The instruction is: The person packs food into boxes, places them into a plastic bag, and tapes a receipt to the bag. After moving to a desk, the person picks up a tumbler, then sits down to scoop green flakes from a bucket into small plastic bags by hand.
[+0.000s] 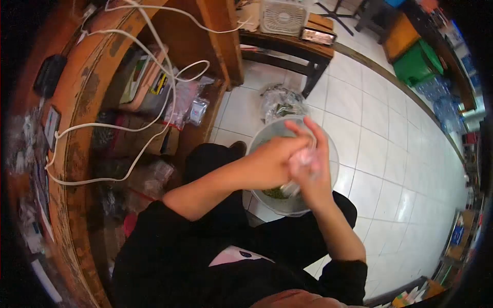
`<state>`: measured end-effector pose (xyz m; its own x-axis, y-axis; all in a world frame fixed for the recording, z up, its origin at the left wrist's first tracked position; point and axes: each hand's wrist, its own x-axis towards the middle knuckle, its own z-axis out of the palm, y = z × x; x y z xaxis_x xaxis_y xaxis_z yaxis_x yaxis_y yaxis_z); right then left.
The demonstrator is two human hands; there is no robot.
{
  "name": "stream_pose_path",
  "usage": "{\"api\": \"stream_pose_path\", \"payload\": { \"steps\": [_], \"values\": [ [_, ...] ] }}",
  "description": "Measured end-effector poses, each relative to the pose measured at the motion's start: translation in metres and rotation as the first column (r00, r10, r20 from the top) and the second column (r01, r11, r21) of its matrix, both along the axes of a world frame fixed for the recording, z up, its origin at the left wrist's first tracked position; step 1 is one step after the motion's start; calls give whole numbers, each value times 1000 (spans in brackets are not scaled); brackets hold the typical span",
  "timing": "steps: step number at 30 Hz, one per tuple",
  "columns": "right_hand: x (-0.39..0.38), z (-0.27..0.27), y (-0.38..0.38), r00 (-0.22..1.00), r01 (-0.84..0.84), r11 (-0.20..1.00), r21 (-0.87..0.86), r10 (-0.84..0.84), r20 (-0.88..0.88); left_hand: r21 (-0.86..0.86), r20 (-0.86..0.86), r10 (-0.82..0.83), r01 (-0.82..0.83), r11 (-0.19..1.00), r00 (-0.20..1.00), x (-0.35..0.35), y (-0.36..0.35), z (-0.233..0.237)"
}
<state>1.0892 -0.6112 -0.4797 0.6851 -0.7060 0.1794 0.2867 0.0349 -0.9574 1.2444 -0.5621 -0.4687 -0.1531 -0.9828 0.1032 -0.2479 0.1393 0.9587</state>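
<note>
My left hand (275, 163) reaches in from the left, its fingers curled and closed against the other hand. My right hand (314, 172) meets it, with two fingers stretched upward and the rest smeared by motion. A pale, shiny patch shows between the hands; what it is cannot be made out. Both hands are above a whitish round bucket (330, 177), which stands on the floor between my legs. Chopped-looking green matter (276, 193) lies inside the bucket, partly hidden by the hands. Something whitish and blurred (290, 189) shows just under them.
Behind the bucket lies a clear plastic bag (281, 102) with green bits. A dark bench (287, 45) holds a white fan (284, 18) and a phone-like screen (318, 36). Left is a wooden desk (77, 133) with white cables (173, 77). A green bin (418, 62) stands at upper right.
</note>
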Motion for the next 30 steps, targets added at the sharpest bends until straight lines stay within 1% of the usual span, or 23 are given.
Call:
{"api": "stream_pose_path", "payload": {
  "steps": [2,3,6,7,9,10,11,14,17,20,23,26,27,29,30],
  "values": [
    [5,6,-18,990,136,990,36,-134,-39,156,-199,103,-72,985,975,-11,-27,-7],
    [7,13,-20,981,192,971,144,-189,-32,248,-287,169,-97,964,943,-16,-34,-12],
    [8,-19,-28,962,255,888,381,-273,-9,36,-245,305,-305,952,920,-26,-51,-36],
    [8,-33,-25,960,263,897,354,-281,-3,100,-195,315,-301,948,929,-28,-53,-49],
    [8,-58,-15,951,308,868,389,-294,-98,323,-383,387,-271,907,839,-41,-46,-69],
    [8,-68,-11,943,333,849,410,-297,-152,436,-459,437,-233,869,773,-47,-43,-76],
    [8,-77,-12,939,342,848,405,-294,-178,393,-467,416,-238,888,780,-52,-41,-82],
    [7,-62,-21,941,337,853,397,-297,-161,490,-487,488,-236,839,725,-54,-51,-67],
    [2,-62,-38,959,254,932,257,-207,-195,517,-671,465,-85,852,577,-40,-58,-51],
    [1,-68,-41,951,240,941,240,-179,-251,548,-634,484,-92,831,603,-40,-59,-46],
    [4,-56,-43,910,330,938,103,-287,-301,470,-711,429,-78,879,557,-35,-57,-53],
    [2,-46,-51,857,473,870,142,-416,-303,368,-634,331,-104,924,699,-33,-49,-45],
    [2,-44,-57,887,446,879,169,-408,-217,292,-603,311,-160,943,734,-31,-48,-44],
    [-3,-32,-64,888,450,874,181,-418,-190,121,-531,275,-249,961,801,-27,-49,-41],
    [-4,-28,-71,889,452,874,181,-424,-174,128,-496,270,-237,963,825,-20,-45,-30]
  ]
}}
